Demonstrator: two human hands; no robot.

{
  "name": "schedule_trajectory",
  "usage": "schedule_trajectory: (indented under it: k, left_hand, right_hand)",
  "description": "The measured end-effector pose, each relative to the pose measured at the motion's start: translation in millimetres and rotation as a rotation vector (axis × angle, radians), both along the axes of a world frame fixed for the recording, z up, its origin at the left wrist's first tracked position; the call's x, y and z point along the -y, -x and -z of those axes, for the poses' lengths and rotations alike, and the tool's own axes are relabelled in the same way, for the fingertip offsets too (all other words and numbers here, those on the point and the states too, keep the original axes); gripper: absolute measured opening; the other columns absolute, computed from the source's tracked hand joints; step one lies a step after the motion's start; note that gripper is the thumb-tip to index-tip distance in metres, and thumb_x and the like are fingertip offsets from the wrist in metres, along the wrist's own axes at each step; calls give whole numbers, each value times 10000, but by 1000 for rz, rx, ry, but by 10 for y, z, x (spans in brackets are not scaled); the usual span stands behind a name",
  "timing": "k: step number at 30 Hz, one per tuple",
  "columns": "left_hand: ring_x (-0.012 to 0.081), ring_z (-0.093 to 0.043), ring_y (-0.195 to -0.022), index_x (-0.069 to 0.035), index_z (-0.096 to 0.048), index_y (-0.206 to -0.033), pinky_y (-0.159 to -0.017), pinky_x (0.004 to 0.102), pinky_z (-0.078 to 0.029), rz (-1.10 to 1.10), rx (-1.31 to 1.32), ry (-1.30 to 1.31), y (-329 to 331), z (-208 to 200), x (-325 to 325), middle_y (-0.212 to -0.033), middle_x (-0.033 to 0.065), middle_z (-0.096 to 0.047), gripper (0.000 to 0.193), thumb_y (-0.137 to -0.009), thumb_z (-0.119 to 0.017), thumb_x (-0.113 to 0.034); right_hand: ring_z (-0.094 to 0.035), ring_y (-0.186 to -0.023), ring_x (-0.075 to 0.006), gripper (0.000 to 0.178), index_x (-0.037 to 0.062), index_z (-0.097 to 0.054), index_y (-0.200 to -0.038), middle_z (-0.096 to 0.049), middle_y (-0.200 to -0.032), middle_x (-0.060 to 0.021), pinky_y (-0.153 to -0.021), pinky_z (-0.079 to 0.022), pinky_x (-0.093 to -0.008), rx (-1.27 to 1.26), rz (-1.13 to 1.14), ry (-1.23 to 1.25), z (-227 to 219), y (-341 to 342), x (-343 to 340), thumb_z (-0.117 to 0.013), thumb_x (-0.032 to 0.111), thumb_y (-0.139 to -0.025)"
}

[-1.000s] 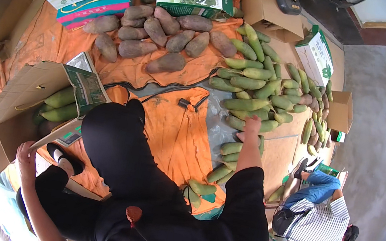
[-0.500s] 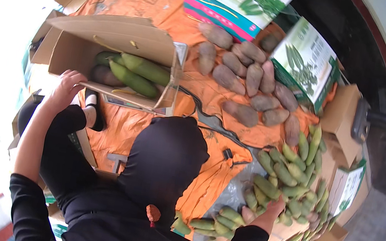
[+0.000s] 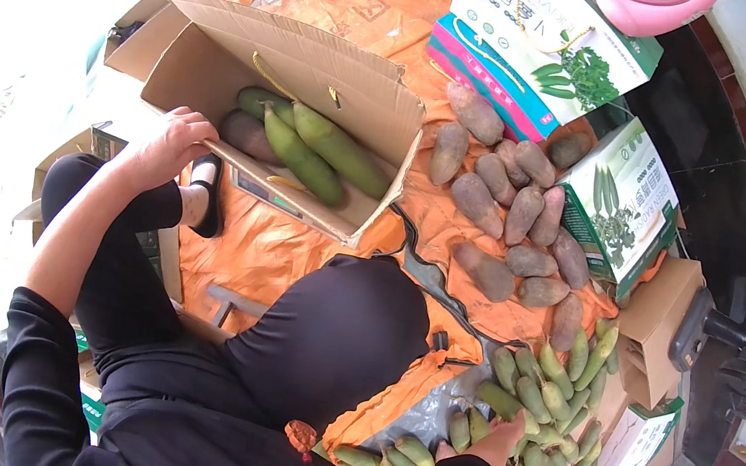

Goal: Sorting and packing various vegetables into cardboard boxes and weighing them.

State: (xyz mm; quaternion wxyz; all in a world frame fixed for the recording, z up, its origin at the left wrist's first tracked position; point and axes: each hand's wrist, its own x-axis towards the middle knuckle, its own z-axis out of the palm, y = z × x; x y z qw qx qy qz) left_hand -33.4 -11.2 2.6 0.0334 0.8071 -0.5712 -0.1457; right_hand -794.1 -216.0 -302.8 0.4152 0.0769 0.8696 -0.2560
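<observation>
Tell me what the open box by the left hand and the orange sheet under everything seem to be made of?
The open box looks like plain brown corrugated cardboard, matte, with creased flaps and raw edges; the left hand rests on its rim. The orange sheet appears to be thin cloth or woven plastic: it wrinkles, folds and has a slight sheen, so which of the two is unclear.

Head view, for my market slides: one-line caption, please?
Left hand grips a cardboard box of green vegetables; right hand rests among the green pile on orange cloth.
</observation>
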Motion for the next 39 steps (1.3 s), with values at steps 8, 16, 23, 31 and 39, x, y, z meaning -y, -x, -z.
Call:
schedule_trajectory:
  k: [8,16,23,31,39]
  left_hand:
    - [301,-549,-900,-42,-608,-879,-799,400,-465,11,12,49,-53,46,-25,-870,97,-603,122,-758,-618,-34]
    - [295,-544,-938,-40,-615,-892,-815,394,-458,-10,17,3,-67,16,-80,-898,97,-598,138,-757,-626,-65]
    - [282,-539,-931,-65,-598,-849,-784,384,-480,26,17,31,-159,143,-86,-890,80,-590,100,-756,-573,-89]
    - [277,-536,-885,-65,-596,-844,-753,375,-491,12,8,70,-163,40,-162,-869,67,-581,127,-719,-582,-84]
    - [270,-544,-876,-70,-562,-815,-709,372,-515,32,-13,183,-113,150,-195,-854,75,-549,96,-722,-542,-81]
  right_hand:
    - [-530,-976,-233,494,59,-491,-1174,-522,-1160,-106,-722,-457,-418,-195,-189,296,-115,-545,-101,-734,196,-766]
    - [-530,-1061,-235,613,-26,-320,-1300,-474,-1256,-137,-841,-505,-363,-1,-689,859,-940,-2009,-168,-657,-13,-789]
    - [-463,-1167,-233,692,-14,-312,-1349,-454,-1286,-127,-1007,-368,-363,185,-1040,1320,-2938,-3318,164,-674,-18,-759]
    - [-532,-1076,-213,679,27,-392,-1275,-510,-1166,-96,-953,-425,-367,708,-1527,1418,-3983,-5003,-14,-688,-109,-680]
    - [-561,-1055,-277,629,55,-437,-1224,-522,-1164,-155,-920,-445,-369,150,-2354,1158,-3316,-6033,-291,-741,77,-674]
